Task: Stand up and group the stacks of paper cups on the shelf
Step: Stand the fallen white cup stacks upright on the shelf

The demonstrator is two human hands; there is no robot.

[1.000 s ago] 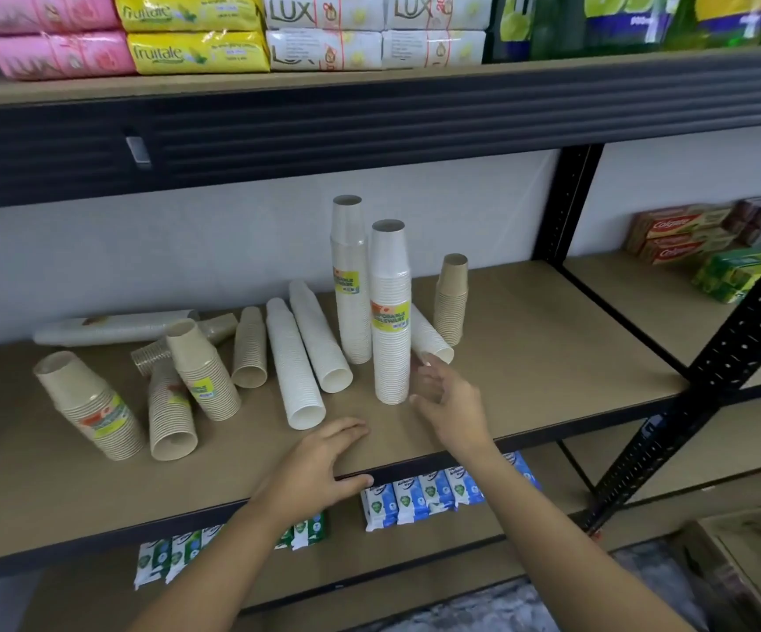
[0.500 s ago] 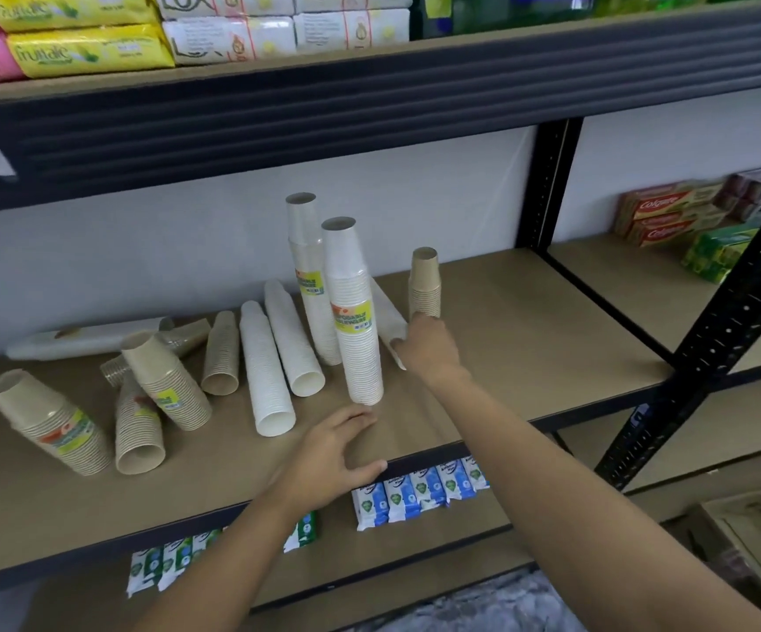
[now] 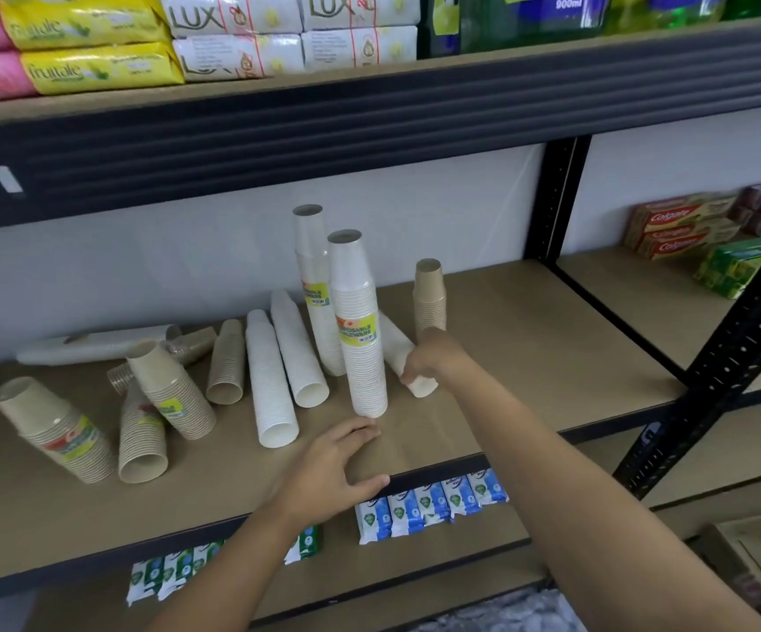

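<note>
Head cam: we note R hand (image 3: 435,358), fingers curled round lying white cup stack (image 3: 393,342), mid shelf (image 3: 542,339), beside upright stacks (image 3: 360,339). L hand (image 3: 333,467): fingers spread, at shelf front edge.

Front upright stack (image 3: 358,321): plain white for you, finely ringed by cup rims; yellow label with an orange top.
Back upright stack (image 3: 312,266): white, with a yellow and green label.
Lying stacks (image 3: 273,380): plain white, at 9 o'clock of your front upright stack.
Slanted stack (image 3: 394,344): white, at 3 o'clock of it.
Small upright stack (image 3: 428,294): kraft brown, at 2 o'clock.
Left stacks (image 3: 54,426): kraft brown, your far 9 o'clock; labels in yellow, red and green.
Shelf board (image 3: 552,335): pale tan.
Frame (image 3: 711,380): black, dotted with holes.
Soap packs (image 3: 95,70): pink, yellow and white, at your 12 o'clock.
Toothpaste boxes (image 3: 675,230): red.
Sachets (image 3: 428,504): blue and white, at your 6 o'clock.
</note>
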